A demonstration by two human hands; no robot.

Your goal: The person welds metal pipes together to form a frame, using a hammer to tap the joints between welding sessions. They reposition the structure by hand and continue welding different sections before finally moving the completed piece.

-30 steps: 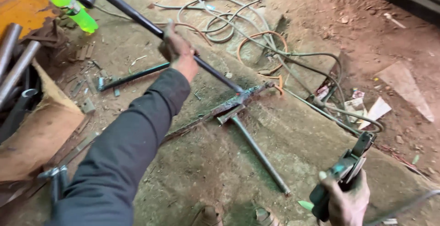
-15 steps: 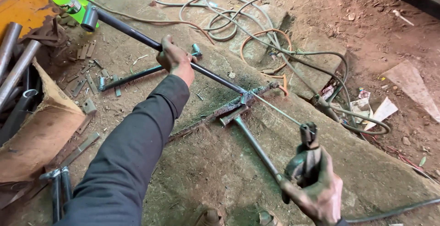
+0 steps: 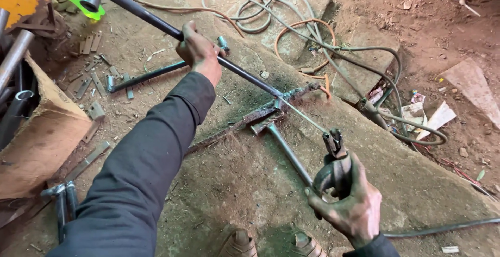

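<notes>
Welding rod at the pipe joint, on the concrete slab.
Your left hand (image 3: 199, 53) grips the dark pipe (image 3: 156, 21); keep it still. Right hand (image 3: 348, 199) clenches the rod holder (image 3: 335, 155); keep the rod (image 3: 307, 118) tip on the joint (image 3: 279, 102).

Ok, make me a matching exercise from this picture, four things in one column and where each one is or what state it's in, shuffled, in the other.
Things:
1. long dark pipe
2. electrode holder
3. cardboard box
4. coiled cables

Places or states:
A. at the left edge, open, with metal tubes sticking out
B. gripped by the right hand, its thin rod reaching to the joint
C. lying in loops on the dirt at the top
D. held down by the left hand, slanting across the slab

Pairs: 1-D, 2-B, 3-A, 4-C
</notes>
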